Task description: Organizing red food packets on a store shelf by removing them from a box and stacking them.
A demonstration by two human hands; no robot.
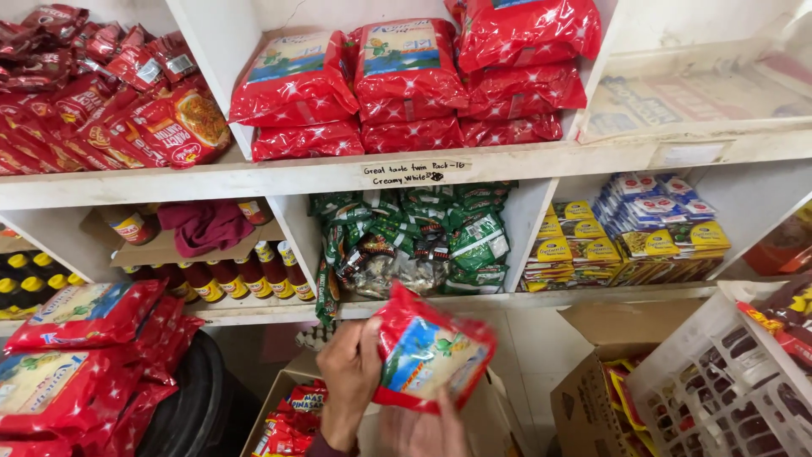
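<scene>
left hand (348, 381): closed on the left edge of a red packet (430, 354), fingers curled round its side, thumb toward the front.
right hand (423, 432): only the top shows at the bottom edge; it touches the packet's lower edge, and it seems to be gripping it, though the fingers are mostly out of view.
red packet: held tilted in front of the lower shelf, above an open cardboard box (292, 398); shiny red wrap with a blue and green picture panel.
cardboard box: on the floor under the hands, with more small red packs inside.
top shelf (338, 173): stacks of the same kind of red packets (406, 85) in the middle compartment.
below it: a compartment crammed with green packets (423, 241).
right compartment: yellow packs (584, 245) and blue-white packs (651, 203) in stacks.
left compartment: sauce bottles (241, 279) in a row with a maroon cloth (207, 224) above them.
far right: a white plastic crate (719, 389) beside another cardboard box (592, 372).
</scene>
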